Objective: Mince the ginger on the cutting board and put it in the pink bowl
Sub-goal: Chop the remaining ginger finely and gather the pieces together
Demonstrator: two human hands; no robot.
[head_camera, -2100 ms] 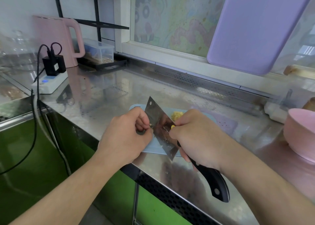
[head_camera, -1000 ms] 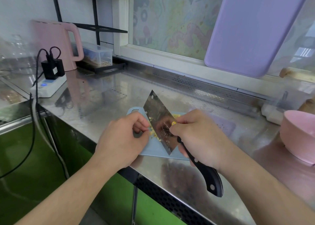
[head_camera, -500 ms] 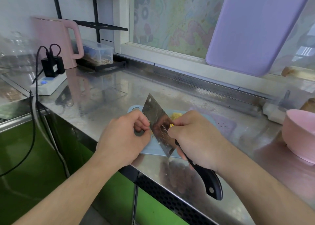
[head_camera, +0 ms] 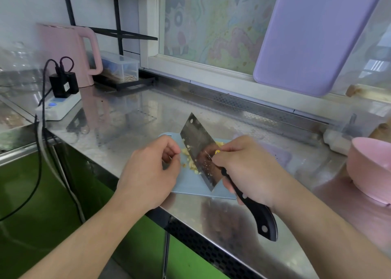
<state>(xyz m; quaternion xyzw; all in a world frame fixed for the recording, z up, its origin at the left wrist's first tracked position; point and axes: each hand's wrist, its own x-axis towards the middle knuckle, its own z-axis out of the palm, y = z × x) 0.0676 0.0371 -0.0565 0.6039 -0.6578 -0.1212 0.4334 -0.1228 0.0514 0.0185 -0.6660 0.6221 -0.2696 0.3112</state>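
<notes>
The right hand (head_camera: 247,168) grips the cleaver (head_camera: 201,151) by its black handle, blade tilted over the blue cutting board (head_camera: 190,185) on the steel counter (head_camera: 131,118). The left hand (head_camera: 152,170), fingers curled and holding nothing, rests beside the chopped ginger (head_camera: 191,160) on the board. The pink bowl (head_camera: 372,168) sits well apart at the right; no writing is legible.

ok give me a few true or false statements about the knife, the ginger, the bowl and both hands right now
1. The right hand grips the cleaver by its black handle. True.
2. The ginger is already in the pink bowl. False: the pieces lie on the blue cutting board, and the bowl stands apart at the right edge of the counter.
3. The left hand is curled beside the ginger, left of the blade. True.
4. The cleaver lies flat on the counter. False: it is held up, its blade over the board.
5. A pink kettle stands at the back left. True.
6. The ginger is one whole root. False: it is cut into small pieces.
</notes>
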